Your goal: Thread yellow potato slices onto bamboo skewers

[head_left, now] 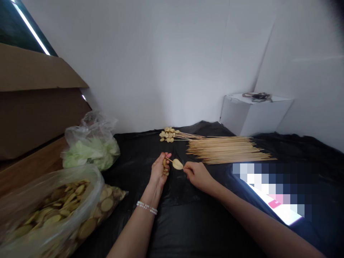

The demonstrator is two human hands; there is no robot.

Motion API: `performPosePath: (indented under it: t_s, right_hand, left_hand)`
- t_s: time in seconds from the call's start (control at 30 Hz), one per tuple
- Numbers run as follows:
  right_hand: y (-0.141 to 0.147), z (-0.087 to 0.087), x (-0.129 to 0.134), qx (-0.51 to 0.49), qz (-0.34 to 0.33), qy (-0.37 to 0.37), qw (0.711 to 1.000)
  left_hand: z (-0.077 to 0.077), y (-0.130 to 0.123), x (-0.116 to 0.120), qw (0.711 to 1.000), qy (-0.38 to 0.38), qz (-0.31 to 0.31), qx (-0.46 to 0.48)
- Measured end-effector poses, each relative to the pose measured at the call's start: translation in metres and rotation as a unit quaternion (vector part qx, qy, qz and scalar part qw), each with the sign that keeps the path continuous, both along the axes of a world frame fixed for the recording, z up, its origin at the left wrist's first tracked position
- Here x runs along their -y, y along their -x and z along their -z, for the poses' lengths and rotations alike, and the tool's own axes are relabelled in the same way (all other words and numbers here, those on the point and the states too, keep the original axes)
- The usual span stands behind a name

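My left hand (161, 168) is closed round a thin bamboo skewer (169, 159), and a few potato slices (166, 168) are tucked in its fingers. At the skewer's end, between my two hands, is a pale oval potato slice (177, 164). My right hand (197, 175) pinches the right tip of that slice; its fingertips partly hide what they grip. Beyond the hands lies a group of skewers with slices on their ends (168, 135). Right of it, bare bamboo skewers (225, 149) lie in a wide pile.
At the left, an open clear bag (94, 179) holds many potato slices, beside another bag of slices (106, 204). Behind stands a bag of pale green leaves (91, 152). A lit phone (288, 215) lies right on the black sheet (172, 222). A white box (242, 114) stands at the back.
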State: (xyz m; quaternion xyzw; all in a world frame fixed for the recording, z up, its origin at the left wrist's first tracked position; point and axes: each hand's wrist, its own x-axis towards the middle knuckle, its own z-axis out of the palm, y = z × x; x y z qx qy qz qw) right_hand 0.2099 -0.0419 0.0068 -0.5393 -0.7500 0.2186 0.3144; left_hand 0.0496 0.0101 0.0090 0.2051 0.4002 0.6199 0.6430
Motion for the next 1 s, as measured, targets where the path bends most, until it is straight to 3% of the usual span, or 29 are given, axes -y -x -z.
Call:
performPosePath:
  t_s: [0.07, 0.17, 0.27, 0.37, 0.43, 0.5, 0.57, 0.67, 0.77, 0.87, 1.0]
  right_hand:
    - [0.001, 0.003, 0.002, 0.058, 0.008, -0.052, 0.997]
    - [0.001, 0.005, 0.004, 0.106, 0.012, -0.068, 0.992]
    - [0.0, 0.002, 0.003, 0.064, 0.01, -0.046, 0.997]
    - [-0.002, -0.004, 0.0, -0.06, -0.02, 0.058, 0.996]
    - [-0.004, -0.007, -0.002, -0.141, -0.051, 0.17, 0.974]
    - [-0.004, -0.007, -0.003, -0.176, -0.064, 0.233, 0.954]
    - [-0.004, -0.006, -0.003, -0.151, -0.047, 0.187, 0.97]
    - [-0.002, 0.0, -0.001, -0.034, -0.001, 0.006, 0.999]
    - [-0.001, 0.005, 0.002, 0.084, 0.021, -0.092, 0.992]
    - [-0.001, 0.006, 0.001, 0.094, 0.021, -0.092, 0.991]
    - [-0.004, 0.002, -0.005, -0.048, -0.009, 0.021, 0.999]
  left_hand:
    - [0.001, -0.001, 0.001, 1.0, 0.0, -0.008, -0.01]
    - [0.003, -0.002, 0.001, 1.0, -0.001, -0.011, -0.018]
    - [0.002, -0.002, 0.002, 1.0, -0.003, -0.002, -0.022]
    - [0.0, -0.002, 0.002, 1.0, -0.002, 0.02, -0.011]
    - [-0.001, -0.001, 0.002, 0.999, -0.003, 0.035, -0.002]
    - [-0.001, -0.001, 0.002, 0.999, -0.005, 0.041, 0.003]
    - [-0.001, -0.002, 0.002, 0.999, -0.007, 0.038, 0.002]
    - [-0.001, -0.004, 0.003, 1.0, -0.012, 0.027, -0.008]
    - [-0.002, -0.006, 0.005, 1.0, -0.015, 0.022, -0.015]
    - [-0.002, -0.008, 0.007, 0.999, -0.018, 0.021, -0.022]
    - [-0.001, -0.008, 0.008, 0.998, -0.025, 0.044, -0.026]
